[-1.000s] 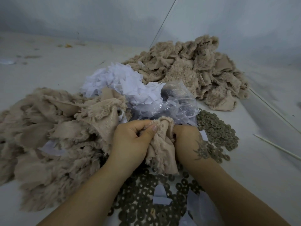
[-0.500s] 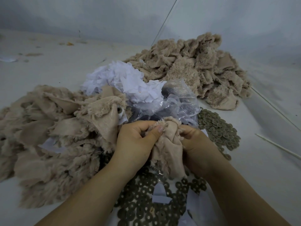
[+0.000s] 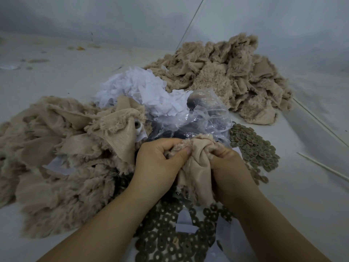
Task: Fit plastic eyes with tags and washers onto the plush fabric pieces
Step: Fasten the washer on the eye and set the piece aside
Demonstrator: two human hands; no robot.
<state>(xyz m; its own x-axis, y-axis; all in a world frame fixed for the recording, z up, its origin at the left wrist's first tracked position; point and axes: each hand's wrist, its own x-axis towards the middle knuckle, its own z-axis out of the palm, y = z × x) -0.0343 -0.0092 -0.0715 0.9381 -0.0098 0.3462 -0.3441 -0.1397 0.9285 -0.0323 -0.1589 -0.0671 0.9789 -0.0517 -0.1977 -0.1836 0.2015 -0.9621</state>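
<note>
At the centre of the frame, both hands are gripping one beige plush piece (image 3: 196, 167). The left hand (image 3: 158, 163) is curling its fingers round the piece's left edge, thumb pressing on the fabric. The right hand (image 3: 226, 167) is pinching the right edge with curled fingers. The piece is hanging bunched between them, smooth backing facing the camera.

Washers (image 3: 253, 148) are lying in a spread to the right of the hands and another spread (image 3: 170, 241) is showing at the lower centre. A clear bag (image 3: 205, 114) is sitting just above the hands, dark items inside it. White tags (image 3: 143, 89) are heaped above that, at upper centre. One plush pile (image 3: 56, 148) is filling the left of the frame; another (image 3: 226, 76) is lying at the upper right. A thin white stick (image 3: 321, 165) is lying at the right edge.
</note>
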